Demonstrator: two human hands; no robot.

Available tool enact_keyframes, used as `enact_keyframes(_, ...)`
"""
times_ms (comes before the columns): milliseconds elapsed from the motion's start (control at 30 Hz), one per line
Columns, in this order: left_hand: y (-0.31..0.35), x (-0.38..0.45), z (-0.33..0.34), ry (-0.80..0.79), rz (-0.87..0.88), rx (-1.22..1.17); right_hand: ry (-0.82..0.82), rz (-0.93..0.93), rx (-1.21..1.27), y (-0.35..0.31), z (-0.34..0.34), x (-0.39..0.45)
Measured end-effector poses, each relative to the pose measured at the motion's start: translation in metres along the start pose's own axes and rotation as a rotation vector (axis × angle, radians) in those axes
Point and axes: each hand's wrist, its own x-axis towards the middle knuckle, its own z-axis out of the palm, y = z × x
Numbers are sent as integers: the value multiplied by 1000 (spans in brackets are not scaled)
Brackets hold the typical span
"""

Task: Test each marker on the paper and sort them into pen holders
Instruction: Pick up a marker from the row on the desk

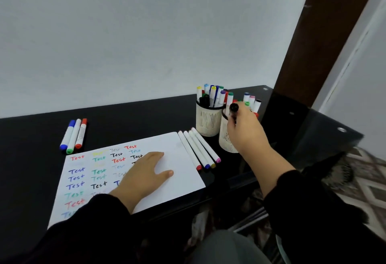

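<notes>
A white sheet of paper (183,171) lies on the black table, covered on its left with coloured "Test" words. My left hand (144,175) rests flat on the paper, fingers straight. My right hand (246,132) grips a black-capped marker (234,108) upright over the nearer white mesh pen holder (226,140). A second mesh pen holder (207,120) behind it is full of markers. Several white markers (198,148) lie side by side at the paper's right edge. Three thicker markers (74,136) lie left of the paper's top.
The black table (31,148) meets a white wall at the back. A dark wooden post (325,33) rises at the right, beside a black glossy ledge (325,130). A patterned rug (367,182) covers the floor to the right.
</notes>
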Motion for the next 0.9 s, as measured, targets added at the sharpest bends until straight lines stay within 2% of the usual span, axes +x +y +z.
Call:
enact_keyframes(367, -5, 2, 5, -13, 9, 25, -26, 45, -100, 17, 13, 32)
enact_keyframes(467, -4, 2, 5, -16, 4, 26, -14, 57, -63, 21, 12, 36)
enact_keyframes(567, -4, 2, 4, -9, 1, 13, 9, 37, 24, 19, 8, 32)
enact_keyframes(700, -4, 3, 5, -9, -5, 9, 11, -19, -41, 18, 7, 28)
enact_keyframes(900, -5, 3, 5, -8, -7, 4, -15, -7, -65, 15, 6, 30)
